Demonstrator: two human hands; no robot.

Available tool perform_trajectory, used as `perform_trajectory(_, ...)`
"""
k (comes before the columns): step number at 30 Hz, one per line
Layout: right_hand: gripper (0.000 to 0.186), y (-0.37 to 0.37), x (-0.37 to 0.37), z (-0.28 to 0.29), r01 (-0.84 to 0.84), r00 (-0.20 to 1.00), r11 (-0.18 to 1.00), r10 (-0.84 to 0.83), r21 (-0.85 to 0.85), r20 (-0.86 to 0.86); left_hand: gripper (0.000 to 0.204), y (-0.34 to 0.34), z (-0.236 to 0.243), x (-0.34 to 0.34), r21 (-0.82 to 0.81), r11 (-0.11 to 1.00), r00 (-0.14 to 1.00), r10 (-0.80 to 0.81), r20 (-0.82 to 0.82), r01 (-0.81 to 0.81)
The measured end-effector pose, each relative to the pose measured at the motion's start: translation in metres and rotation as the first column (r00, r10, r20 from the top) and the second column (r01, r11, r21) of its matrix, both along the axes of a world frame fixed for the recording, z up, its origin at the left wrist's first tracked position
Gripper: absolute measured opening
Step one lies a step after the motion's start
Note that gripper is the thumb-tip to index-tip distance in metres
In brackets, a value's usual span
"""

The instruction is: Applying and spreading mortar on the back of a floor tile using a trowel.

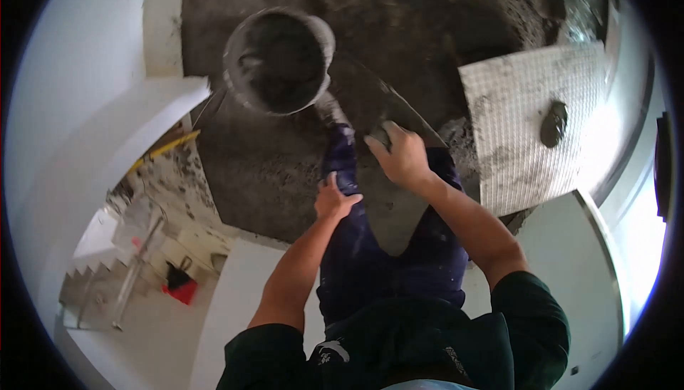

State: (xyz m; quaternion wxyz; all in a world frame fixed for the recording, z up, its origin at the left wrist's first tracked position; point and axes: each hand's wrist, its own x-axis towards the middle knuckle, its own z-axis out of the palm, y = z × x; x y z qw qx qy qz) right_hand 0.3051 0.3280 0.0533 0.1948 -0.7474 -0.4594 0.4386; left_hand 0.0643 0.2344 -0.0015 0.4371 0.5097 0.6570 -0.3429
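Note:
My right hand is closed on the grip of a flat, dark grey trowel low over the grey mortar floor, between my legs. My left hand rests on my left leg at the knee, thumb out and holding nothing. Just beyond my left foot stands a round bucket with dark grey wet material inside. To the right lies a pale textured board or tile, smeared with grey, with a dark oblong object on it that I cannot make out.
A white curved edge borders the floor at left. Lower left are a staircase, a metal rail or pole, a yellow bar and a red-and-black object. White panels or walls curve round the right side.

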Motion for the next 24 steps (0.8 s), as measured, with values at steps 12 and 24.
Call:
perform_trajectory(12,0.042,0.235,-0.181,-0.199,0.168,0.949,0.720,-0.302,-0.673,-0.086,0.101,0.025,0.009,-0.083,-0.129,0.930,0.928,0.357,0.105,-0.343)
perform_trajectory(24,0.033,0.218,-0.172,-0.192,-0.159,0.842,0.868,-0.129,-0.470,-0.524,0.099,0.036,0.012,-0.098,-0.156,0.935,0.936,0.335,0.108,-0.317)
